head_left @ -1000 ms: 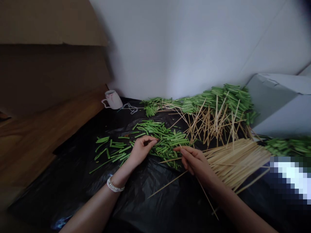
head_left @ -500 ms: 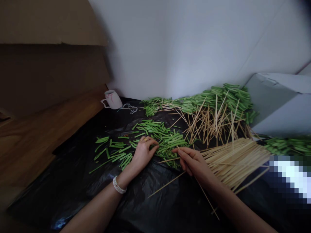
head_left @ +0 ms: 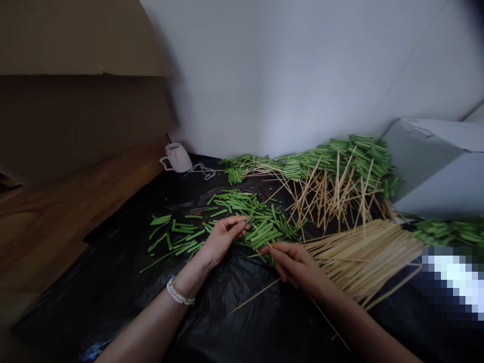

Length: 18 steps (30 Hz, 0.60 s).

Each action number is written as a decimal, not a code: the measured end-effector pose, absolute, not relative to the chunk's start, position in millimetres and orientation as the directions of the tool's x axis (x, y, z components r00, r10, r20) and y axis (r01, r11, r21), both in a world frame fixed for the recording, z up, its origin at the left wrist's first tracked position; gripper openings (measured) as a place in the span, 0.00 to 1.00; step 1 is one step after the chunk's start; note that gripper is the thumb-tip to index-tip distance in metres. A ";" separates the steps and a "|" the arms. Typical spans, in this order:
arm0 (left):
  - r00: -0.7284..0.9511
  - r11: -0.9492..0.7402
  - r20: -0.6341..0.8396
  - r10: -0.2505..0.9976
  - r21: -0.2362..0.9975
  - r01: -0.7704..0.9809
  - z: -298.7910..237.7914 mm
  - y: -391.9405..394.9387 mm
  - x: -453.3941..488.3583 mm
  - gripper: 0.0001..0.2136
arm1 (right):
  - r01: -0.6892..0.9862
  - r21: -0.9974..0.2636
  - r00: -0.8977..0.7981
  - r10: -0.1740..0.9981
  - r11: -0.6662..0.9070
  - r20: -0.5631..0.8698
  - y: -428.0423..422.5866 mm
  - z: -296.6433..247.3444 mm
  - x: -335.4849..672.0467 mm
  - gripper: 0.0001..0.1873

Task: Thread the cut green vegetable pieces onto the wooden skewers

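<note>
My left hand [head_left: 226, 236], with a bead bracelet at the wrist, hangs over the loose pile of cut green beans [head_left: 267, 233]. Its thumb and fingers are pinched together at what looks like one bean piece, partly hidden by the fingertips. To its right, my right hand [head_left: 289, 261] is closed round a thin bamboo skewer [head_left: 329, 323], whose tip pokes out by the thumb and whose long end slants toward me beneath the forearm. Another skewer [head_left: 255, 296] lies on the black plastic sheet [head_left: 223, 327], one end passing under the right hand.
Right of my right hand lies a thick bundle of bamboo skewers [head_left: 363, 257]. Behind it are skewered green beans [head_left: 336, 156], stacked along the white wall. A mug [head_left: 177, 157] and tangled string [head_left: 206, 171] sit back left. Cardboard [head_left: 83, 106] rises at left, a white box [head_left: 434, 166] at right.
My left hand has lifted off the bean pile and turned, its fingers now pinched together. My right hand, still with the skewer, has shifted slightly left and nearer to me.
</note>
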<state>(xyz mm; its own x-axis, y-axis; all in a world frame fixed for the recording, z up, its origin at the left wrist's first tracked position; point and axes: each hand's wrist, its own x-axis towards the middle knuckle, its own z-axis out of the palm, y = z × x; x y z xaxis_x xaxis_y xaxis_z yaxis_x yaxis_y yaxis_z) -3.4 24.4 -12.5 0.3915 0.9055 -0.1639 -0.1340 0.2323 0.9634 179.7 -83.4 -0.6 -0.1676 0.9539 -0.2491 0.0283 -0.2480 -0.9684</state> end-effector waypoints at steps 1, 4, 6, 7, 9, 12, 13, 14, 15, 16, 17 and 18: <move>0.399 0.244 -0.168 0.901 0.958 -0.148 -12.5 23.9 -3.5 0.15 | 0.035 -0.968 -0.173 0.952 -0.250 -0.252 -83.3 -0.2 179.8 0.29; 0.418 0.255 -0.166 0.893 0.952 -0.167 -12.0 22.9 -3.8 0.15 | 0.044 -0.969 -0.176 0.953 -0.242 -0.246 -83.1 -0.2 180.4 0.28; 0.434 0.257 -0.164 0.886 0.952 -0.166 -11.3 21.8 -3.7 0.14 | 0.042 -0.971 -0.175 0.955 -0.235 -0.239 -83.1 -1.4 180.9 0.27; 0.443 0.259 -0.165 0.881 0.952 -0.161 -10.8 21.1 -3.5 0.13 | 0.042 -0.971 -0.175 0.955 -0.234 -0.238 -83.0 -2.2 181.1 0.26; 0.454 0.262 -0.168 0.875 0.953 -0.153 -9.5 19.4 -3.1 0.14 | 0.042 -0.970 -0.172 0.955 -0.238 -0.242 -82.8 -3.7 181.3 0.25; 0.459 0.269 -0.172 0.872 0.950 -0.156 -6.8 17.2 -2.4 0.14 | 0.043 -0.968 -0.163 0.955 -0.246 -0.249 -82.2 -4.9 181.1 0.26; 0.460 0.273 -0.173 0.871 0.949 -0.159 -6.0 16.8 -2.2 0.14 | 0.043 -0.968 -0.159 0.955 -0.246 -0.250 -82.1 -5.0 180.9 0.26; 0.462 0.279 -0.176 0.869 0.946 -0.163 -5.3 16.5 -2.1 0.14 | 0.044 -0.968 -0.154 0.956 -0.247 -0.251 -81.9 -5.1 180.7 0.26; 0.464 0.286 -0.181 0.867 0.944 -0.167 -4.8 16.5 -1.9 0.14 | 0.046 -0.967 -0.153 0.955 -0.249 -0.253 -81.9 -5.0 180.4 0.26; 0.465 0.291 -0.184 0.866 0.941 -0.171 -4.6 16.7 -1.8 0.14 | 0.046 -0.966 -0.153 0.954 -0.253 -0.257 -81.9 -5.0 180.2 0.26; 0.465 0.294 -0.186 0.866 0.940 -0.172 -4.7 17.1 -1.7 0.13 | 0.044 -0.965 -0.156 0.953 -0.258 -0.262 -82.0 -5.0 179.9 0.27; 0.463 0.293 -0.185 0.867 0.940 -0.173 -5.1 17.5 -1.7 0.13 | 0.040 -0.964 -0.159 0.951 -0.264 -0.267 -82.2 -5.1 179.6 0.27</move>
<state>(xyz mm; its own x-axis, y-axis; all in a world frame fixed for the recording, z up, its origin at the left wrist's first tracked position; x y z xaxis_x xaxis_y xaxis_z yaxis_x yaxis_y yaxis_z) -1.7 17.5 -5.1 0.4627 0.8670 -0.1853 -0.1735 0.2935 0.9401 179.6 -82.2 -5.1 -0.1588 0.9506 -0.2667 0.0404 -0.2636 -0.9638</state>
